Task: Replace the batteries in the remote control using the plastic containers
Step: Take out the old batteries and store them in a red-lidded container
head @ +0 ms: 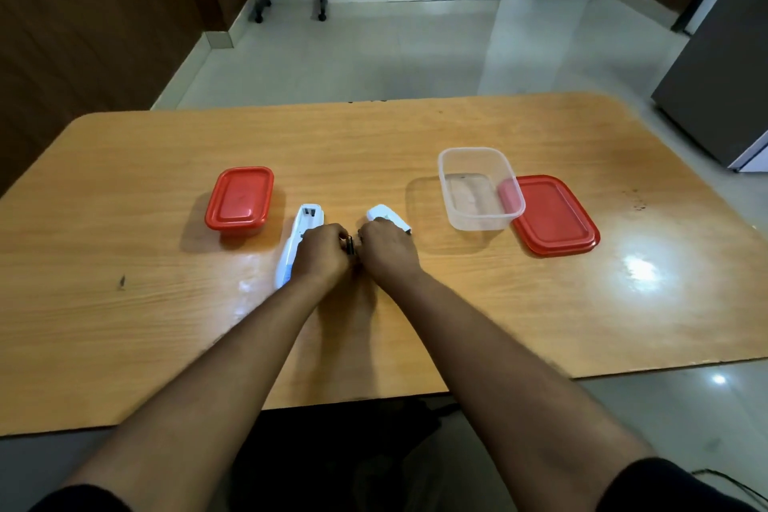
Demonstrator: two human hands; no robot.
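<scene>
Battery (351,245): small, dark, light, stiff, likely slick; pinched between both hands above the tabletop (415,129); hold it mid-barrel.
Left hand (322,249): fingers pinching battery.
Right hand (386,247): fingers pinching battery.
Remote (297,245): open, under left hand.
Cover (388,216): beside right hand.
Open tub (478,187): right, empty-looking.

Remote control opened on the wooden table, containers to either side.

The white remote control (298,239) lies back-up with its battery bay uncovered at the far end; its white battery cover (388,216) lies apart to the right. Between them stands a small dark battery (351,245). A closed container (239,199) with a red lid sits left. The clear open container (480,189) sits right, touching its loose red lid (555,216).
</scene>
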